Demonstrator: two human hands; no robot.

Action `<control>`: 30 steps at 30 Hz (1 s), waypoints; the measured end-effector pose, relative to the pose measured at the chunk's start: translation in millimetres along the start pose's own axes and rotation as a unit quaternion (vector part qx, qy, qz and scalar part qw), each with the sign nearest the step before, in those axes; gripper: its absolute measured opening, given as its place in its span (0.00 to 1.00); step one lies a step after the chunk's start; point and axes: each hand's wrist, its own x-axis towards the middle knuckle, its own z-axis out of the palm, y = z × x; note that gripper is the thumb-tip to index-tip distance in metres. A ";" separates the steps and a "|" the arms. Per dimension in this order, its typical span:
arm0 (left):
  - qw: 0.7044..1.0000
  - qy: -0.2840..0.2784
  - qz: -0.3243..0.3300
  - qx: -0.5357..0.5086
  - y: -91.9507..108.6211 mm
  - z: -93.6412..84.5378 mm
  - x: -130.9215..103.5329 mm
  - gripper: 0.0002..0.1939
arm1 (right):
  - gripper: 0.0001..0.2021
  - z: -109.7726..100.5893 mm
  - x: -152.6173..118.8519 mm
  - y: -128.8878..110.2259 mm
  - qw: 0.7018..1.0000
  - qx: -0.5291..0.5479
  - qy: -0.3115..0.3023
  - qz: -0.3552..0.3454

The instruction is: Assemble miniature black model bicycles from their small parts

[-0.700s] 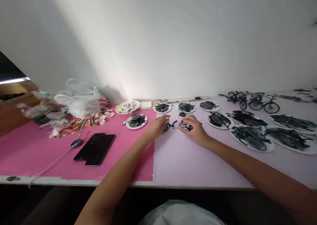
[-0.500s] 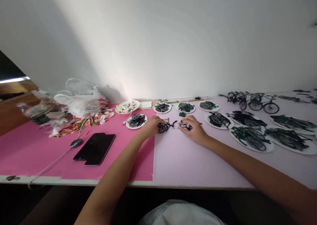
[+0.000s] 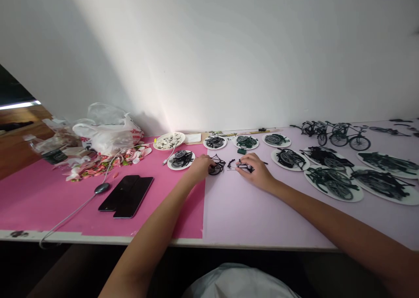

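The left hand [image 3: 200, 168] pinches the left edge of a black frame [image 3: 216, 164] with a wheel, its fingers closed at the frame's edge; their exact hold is partly hidden. The frame is at the near middle of the surface [image 3: 235, 210], on the pale side by the pink sheet [image 3: 78, 202]. To its right, the right hand [image 3: 257, 169] has thumb and fingers pinched on a dark part [image 3: 244, 166].

Beyond the hands, the middle plate [image 3: 205, 145] holds black parts, and the green-part plate [image 3: 257, 145] and the third plate [image 3: 278, 146] to its right hold dark green ones. The left plate [image 3: 176, 168], on the pink sheet, holds black wheels and parts; behind it, the cream plate [image 3: 158, 146] holds small white and dark pieces.

On the right, the wheel plate [image 3: 304, 168] holds black parts with wheels, and the near plate [image 3: 312, 191] holds green parts and a wheel. Far right stand assembled bicycles [image 3: 342, 136]. On the left, a white bag [image 3: 108, 134] sits behind pink petals [image 3: 94, 169]; its contents cannot be made out.
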 end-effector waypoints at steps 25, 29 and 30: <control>0.973 0.114 0.038 -0.197 32.7 31.9 8.4 0.17 | 0.05 5.5 -2.2 4.9 1.000 0.022 0.013 0.006; 0.960 0.091 -0.001 -0.264 33.9 35.9 10.1 0.17 | 0.07 4.6 -1.5 3.5 1.000 0.018 0.021 -0.002; 0.955 0.086 -0.014 -0.283 34.2 37.0 10.2 0.16 | 0.07 4.2 -1.2 3.2 1.000 0.019 0.022 -0.002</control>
